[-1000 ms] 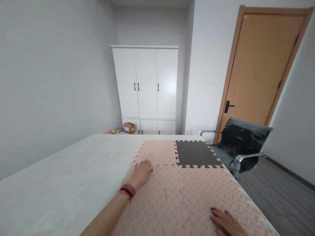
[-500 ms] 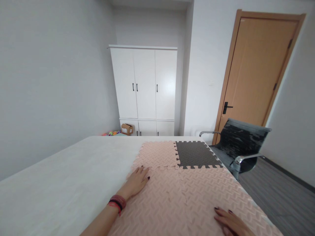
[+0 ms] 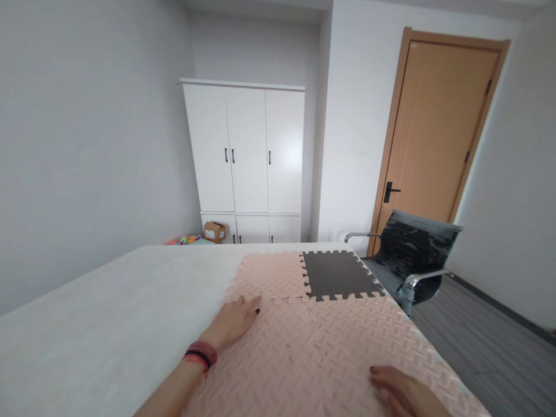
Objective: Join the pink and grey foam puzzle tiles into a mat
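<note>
Your left hand [image 3: 234, 321] lies at the left side of the pink tiles [image 3: 282, 359], fingers slightly apart, gripping nothing. Those and the dark tile [image 3: 341, 275] already sit edge to edge on the table [image 3: 108, 307]; you can't tell if any tab needs seating. Your right hand [image 3: 403, 391], loosely extended over the near-right pink, grips nothing visible.
</note>
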A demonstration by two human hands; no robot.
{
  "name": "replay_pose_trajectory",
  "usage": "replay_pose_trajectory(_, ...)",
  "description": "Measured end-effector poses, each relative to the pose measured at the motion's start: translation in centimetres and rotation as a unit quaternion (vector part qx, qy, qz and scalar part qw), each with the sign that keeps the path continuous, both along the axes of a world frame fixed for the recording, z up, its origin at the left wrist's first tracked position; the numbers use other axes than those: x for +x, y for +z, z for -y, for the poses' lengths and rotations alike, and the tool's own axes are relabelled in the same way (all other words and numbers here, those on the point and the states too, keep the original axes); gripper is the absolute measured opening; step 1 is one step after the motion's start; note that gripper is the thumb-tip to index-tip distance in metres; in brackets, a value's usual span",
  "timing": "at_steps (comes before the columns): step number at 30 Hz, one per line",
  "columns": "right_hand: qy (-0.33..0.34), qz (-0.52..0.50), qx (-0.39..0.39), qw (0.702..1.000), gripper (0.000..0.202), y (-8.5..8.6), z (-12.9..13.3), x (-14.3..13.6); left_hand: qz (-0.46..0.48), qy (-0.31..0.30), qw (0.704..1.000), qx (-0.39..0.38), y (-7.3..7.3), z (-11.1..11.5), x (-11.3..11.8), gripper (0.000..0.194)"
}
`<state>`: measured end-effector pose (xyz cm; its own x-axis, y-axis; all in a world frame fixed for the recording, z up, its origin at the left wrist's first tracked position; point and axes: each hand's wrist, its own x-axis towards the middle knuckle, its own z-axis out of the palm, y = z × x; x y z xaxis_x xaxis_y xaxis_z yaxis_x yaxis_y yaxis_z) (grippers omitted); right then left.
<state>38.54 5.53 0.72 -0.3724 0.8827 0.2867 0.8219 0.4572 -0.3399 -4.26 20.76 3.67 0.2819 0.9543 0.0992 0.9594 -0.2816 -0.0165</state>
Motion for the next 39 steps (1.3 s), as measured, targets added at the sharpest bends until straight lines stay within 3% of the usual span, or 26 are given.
replay_pose_trajectory(4, 0.025, -0.012, 0.004, 1.0, 0.033, 4.5, -3.1, -4.7, -0.016, 0.011, 1.0, 0.01, -0.6, 0.5, 0.8, 0.047)
replay_pose_trajectory(7, 0.086, -0.002, -0.017, 0.996, 0.039, 6.1, -7.7, -9.5, -0.027, 0.023, 0.999, 0.016, -0.9, 0.7, 1.2, 0.047)
replay_pose_trajectory(10, 0.138, 0.076, -0.036, 0.987, 0.05, 5.4, -12.4, -13.9, -0.033, 0.017, 0.999, 0.019, -0.4, 0.5, 1.8, 0.046)
replay_pose_trajectory(15, 0.106, 0.097, -0.029, 0.989, 0.042, 3.2, -16.4, -17.7, -0.035, -0.066, 0.997, 0.014, 0.7, -0.7, 4.1, 0.046)
replay_pose_trajectory(23, 0.122, 0.099, -0.086, 0.984, 0.038, 2.7, -18.8, -16.5, -0.037, -0.087, 0.995, 0.019, 0.7, -1.5, 6.3, 0.041)
replay_pose_trajectory(26, 0.141, 0.084, -0.093, 0.982, 0.049, 2.7, -18.8, -14.9, -0.035, -0.079, 0.996, 0.019, 0.5, -1.0, 6.7, 0.039)
replay_pose_trajectory(29, 0.116, 0.064, -0.072, 0.989, 0.052, 2.4, -18.0, -13.7, -0.018, -0.079, 0.997, 0.014, 0.3, -0.9, 6.9, 0.035)
replay_pose_trajectory(35, 0.082, 0.051, -0.083, 0.992, 0.05, 0.9, -17.6, -12.2, 0.054, -0.118, 0.991, -0.042, -0.1, -1.9, 5.8, 0.036)
replay_pose_trajectory(39, 0.099, 0.066, -0.108, 0.987, 0.05, 1.2, -18.4, -11.5, 0.113, -0.142, 0.98, -0.076, -0.1, -2.4, 4.4, 0.049)
